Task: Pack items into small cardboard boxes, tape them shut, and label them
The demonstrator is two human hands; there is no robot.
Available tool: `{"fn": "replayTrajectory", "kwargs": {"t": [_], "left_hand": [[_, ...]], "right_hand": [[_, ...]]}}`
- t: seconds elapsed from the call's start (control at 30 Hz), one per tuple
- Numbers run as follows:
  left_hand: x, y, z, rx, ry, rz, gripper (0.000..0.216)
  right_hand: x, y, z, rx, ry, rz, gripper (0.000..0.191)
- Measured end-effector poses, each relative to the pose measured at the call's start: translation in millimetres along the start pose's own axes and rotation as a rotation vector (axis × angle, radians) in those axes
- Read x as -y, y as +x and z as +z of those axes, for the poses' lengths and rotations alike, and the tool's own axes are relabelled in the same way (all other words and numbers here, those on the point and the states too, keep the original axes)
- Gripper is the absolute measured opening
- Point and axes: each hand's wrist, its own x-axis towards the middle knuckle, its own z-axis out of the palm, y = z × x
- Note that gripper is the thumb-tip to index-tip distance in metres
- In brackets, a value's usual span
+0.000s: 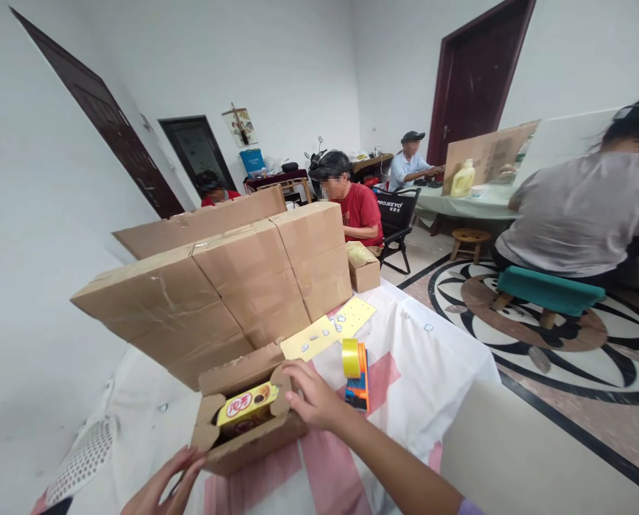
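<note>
An open cardboard box (260, 452) stands on the cloth in front of me, its flaps raised. Inside it lies a yellow carton (248, 405) with red lettering. My right hand (313, 395) grips the flap at the box's right end, thumb and fingers on either side of it. At the near left corner, the fingers of my left hand (169, 481) hold the left end flap. To the right of the box, a tape dispenser (358, 395) with a roll of yellow tape (350, 357) rests on the cloth.
Large taped cartons (255, 275) form a wall behind the box. Yellow sheets (327, 330) with small pieces lie before them, and a small box (365, 274) sits at the far corner. A white perforated basket (86, 458) is at left. Several people sit at other places.
</note>
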Motion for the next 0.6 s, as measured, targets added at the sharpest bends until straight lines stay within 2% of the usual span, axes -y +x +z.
{"fn": "replayTrajectory", "kwargs": {"t": [0.1,0.2,0.23,0.3,0.37,0.47,0.53,0.6], "left_hand": [[-18.6,24.7,4.5,-0.107,0.159,0.047,0.03],[-34.6,50.8,17.9,-0.168,0.247,0.027,0.035],[-38.1,56.9,23.5,-0.161,0.247,0.062,0.036],[-42.4,62.8,35.0,-0.06,0.192,0.217,0.034],[-45.0,59.4,45.6,0.114,0.12,0.373,0.033],[-49.7,41.1,55.9,0.263,0.129,0.421,0.047],[-53.6,25.6,58.6,0.26,0.176,0.374,0.055],[-57.5,12.2,59.5,0.226,0.21,0.306,0.054]], "right_hand": [[-5.2,5.8,7.2,-0.068,-0.04,0.04,0.057],[-8.9,12.6,12.3,0.005,-0.027,0.097,0.063],[-9.0,13.7,13.1,0.042,-0.015,0.109,0.062],[-7.1,12.4,12.6,0.076,0.001,0.097,0.058],[-4.2,4.7,7.9,0.03,-0.011,0.062,0.049],[-5.6,-17.7,-10.9,-0.212,-0.104,0.026,0.037],[-14.9,-35.3,-30.8,-0.493,-0.205,0.063,0.031],[-30.9,-50.1,-52.0,-0.782,-0.264,0.214,0.031]]}}
